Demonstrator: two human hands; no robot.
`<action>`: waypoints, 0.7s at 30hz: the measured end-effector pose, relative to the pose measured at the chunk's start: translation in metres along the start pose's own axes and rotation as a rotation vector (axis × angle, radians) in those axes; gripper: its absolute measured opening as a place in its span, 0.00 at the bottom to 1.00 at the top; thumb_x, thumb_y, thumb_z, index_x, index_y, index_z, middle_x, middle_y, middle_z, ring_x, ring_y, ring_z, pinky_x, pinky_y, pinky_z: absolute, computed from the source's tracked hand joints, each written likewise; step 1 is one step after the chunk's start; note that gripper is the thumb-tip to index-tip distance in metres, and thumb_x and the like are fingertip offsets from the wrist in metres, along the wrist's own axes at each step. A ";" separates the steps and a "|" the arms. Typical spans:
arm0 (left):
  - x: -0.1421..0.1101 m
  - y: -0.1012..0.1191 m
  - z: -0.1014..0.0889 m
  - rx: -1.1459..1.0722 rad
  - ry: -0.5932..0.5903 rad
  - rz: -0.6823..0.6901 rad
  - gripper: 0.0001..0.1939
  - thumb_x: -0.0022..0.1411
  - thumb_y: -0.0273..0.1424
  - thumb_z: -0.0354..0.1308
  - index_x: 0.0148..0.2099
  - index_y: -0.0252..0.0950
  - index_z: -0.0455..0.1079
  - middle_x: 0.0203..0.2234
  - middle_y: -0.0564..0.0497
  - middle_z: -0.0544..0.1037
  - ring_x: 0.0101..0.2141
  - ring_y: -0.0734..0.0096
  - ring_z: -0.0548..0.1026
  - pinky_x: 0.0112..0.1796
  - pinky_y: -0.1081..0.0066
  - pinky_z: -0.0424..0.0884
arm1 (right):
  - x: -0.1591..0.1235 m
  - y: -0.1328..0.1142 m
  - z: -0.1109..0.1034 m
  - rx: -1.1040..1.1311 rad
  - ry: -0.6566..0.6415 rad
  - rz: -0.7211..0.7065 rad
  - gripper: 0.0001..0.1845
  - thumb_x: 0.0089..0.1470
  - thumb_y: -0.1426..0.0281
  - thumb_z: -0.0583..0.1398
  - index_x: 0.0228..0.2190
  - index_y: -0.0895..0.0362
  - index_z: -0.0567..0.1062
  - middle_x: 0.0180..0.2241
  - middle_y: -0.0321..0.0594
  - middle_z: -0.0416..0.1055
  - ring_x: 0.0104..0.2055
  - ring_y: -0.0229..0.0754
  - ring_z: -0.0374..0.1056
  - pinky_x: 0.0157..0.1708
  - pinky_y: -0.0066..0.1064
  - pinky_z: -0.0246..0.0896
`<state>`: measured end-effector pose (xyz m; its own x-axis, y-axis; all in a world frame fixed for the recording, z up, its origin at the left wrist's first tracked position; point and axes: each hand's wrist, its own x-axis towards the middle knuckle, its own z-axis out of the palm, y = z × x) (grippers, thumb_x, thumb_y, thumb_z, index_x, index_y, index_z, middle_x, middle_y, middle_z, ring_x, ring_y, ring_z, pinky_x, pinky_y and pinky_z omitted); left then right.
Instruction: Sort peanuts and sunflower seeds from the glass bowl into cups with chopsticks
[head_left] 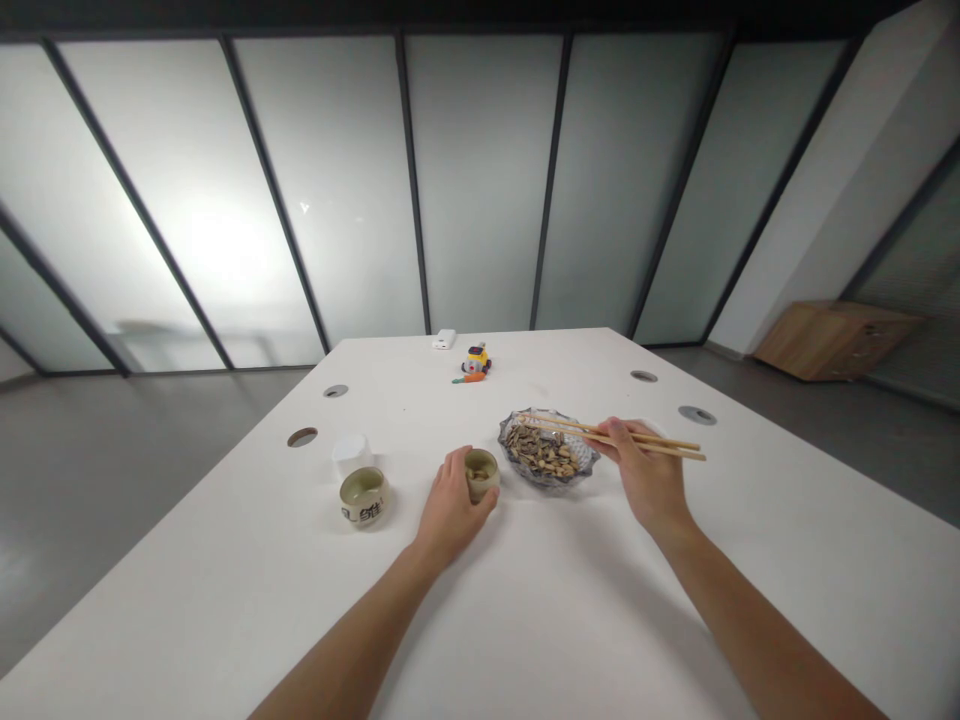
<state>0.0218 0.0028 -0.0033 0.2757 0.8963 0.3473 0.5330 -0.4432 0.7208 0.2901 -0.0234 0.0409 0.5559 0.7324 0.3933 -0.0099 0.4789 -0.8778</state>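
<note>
- White smooth blunt-cornered object [351, 455] observed at nine o'clock from the faceted clear-glass bowl with scalloped rim [551, 485]; its function cannot be told.
- Pale green round ceramic cup with black characters [364, 505] stood upright just nearer than the white object, between eight and nine o'clock; apparently parked aside, as it is touched by neither hand.
- Left hand [450, 510] clamped on a second small pale green ceramic cup [484, 491], fingers at its far-left side, thumb at its near-right side. A few small pieces are seen inside. Cup is kept upright near the bowl's eight o'clock side, probably so that it is steadied and little reach is needed between the two.
- White rounded case [444, 340], yellow-and-grey toy vehicle [475, 360] and orange carrot-shaped item with green end [470, 379] lie towards eleven o'clock, well apart from both hands; presumably left out of the way.
- Bowl rested on the white table [225, 620]: dark striped seeds [525, 440] mostly at its nine o'clock side, paler shelled pieces [562, 466] towards five.
- Right hand [641, 475], beyond the rim near three o'clock, closed around a pair of pale wooden chopsticks [652, 441]. Rear ends project past the hand, probably for leverage; tips are extended across the bowl towards ten o'clock. Contact with seeds cannot be told.
</note>
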 end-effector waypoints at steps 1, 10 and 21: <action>0.000 0.000 0.000 0.001 0.001 0.002 0.30 0.63 0.34 0.61 0.64 0.38 0.60 0.58 0.40 0.71 0.59 0.51 0.71 0.62 0.50 0.66 | -0.001 -0.002 0.002 0.037 0.001 0.011 0.24 0.47 0.48 0.74 0.27 0.56 0.80 0.31 0.39 0.78 0.35 0.44 0.79 0.42 0.43 0.83; 0.000 -0.001 0.000 -0.014 0.018 0.019 0.29 0.62 0.34 0.62 0.63 0.39 0.61 0.58 0.41 0.72 0.58 0.53 0.72 0.61 0.52 0.67 | -0.019 -0.008 0.016 0.119 -0.250 0.213 0.24 0.44 0.46 0.75 0.27 0.54 0.82 0.29 0.38 0.79 0.32 0.43 0.78 0.39 0.43 0.83; 0.000 -0.002 0.000 0.009 0.005 0.004 0.31 0.63 0.35 0.62 0.65 0.37 0.60 0.59 0.39 0.71 0.60 0.50 0.70 0.63 0.50 0.66 | -0.005 -0.021 -0.003 -0.354 -0.069 -0.155 0.32 0.58 0.38 0.61 0.24 0.54 0.75 0.23 0.39 0.74 0.24 0.44 0.74 0.28 0.37 0.74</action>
<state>0.0203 0.0033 -0.0047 0.2736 0.8947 0.3530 0.5394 -0.4466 0.7138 0.2898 -0.0384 0.0565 0.4708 0.7010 0.5356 0.3640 0.3987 -0.8418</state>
